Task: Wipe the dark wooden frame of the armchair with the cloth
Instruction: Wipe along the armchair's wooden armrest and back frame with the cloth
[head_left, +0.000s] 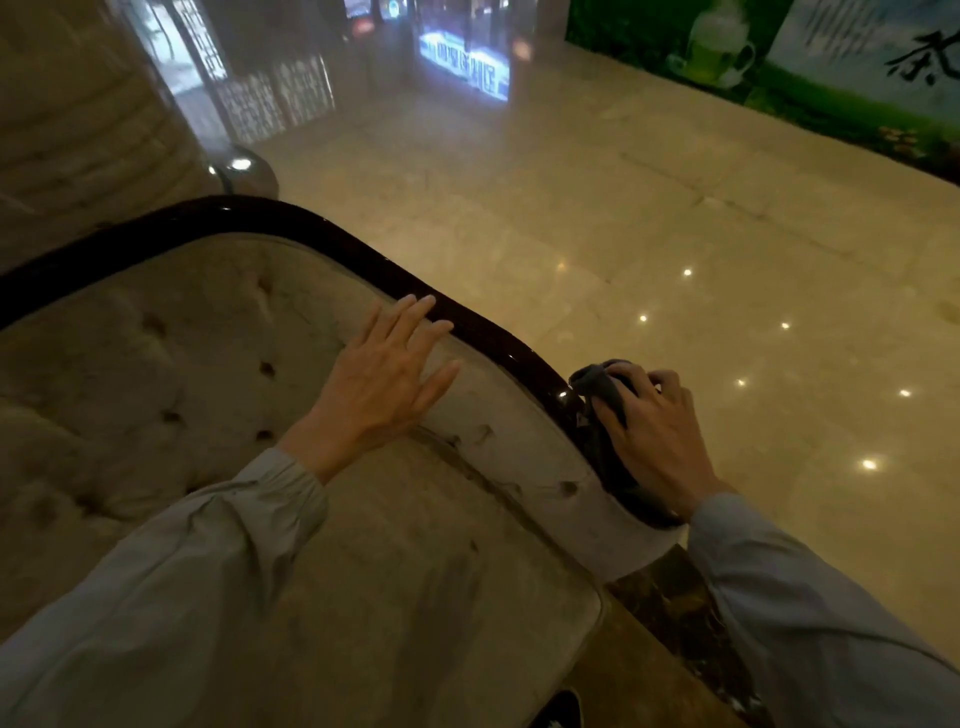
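Observation:
The armchair has beige tufted upholstery (171, 374) and a glossy dark wooden frame (322, 234) that curves over the backrest and runs down along the right arm. My left hand (384, 379) lies flat with straight fingers on the upholstery, its fingertips touching the inner edge of the frame. My right hand (654, 436) grips a dark grey cloth (597, 384) and presses it on the frame at the lower end of the right arm. Part of the cloth is hidden under that hand.
A polished beige marble floor (675, 234) spreads to the right and beyond the chair. A round shiny metal object (247, 169) stands behind the backrest beside a column (78, 104). A green poster wall (779, 57) runs along the far right. A dark shoe tip (558, 709) shows at the bottom.

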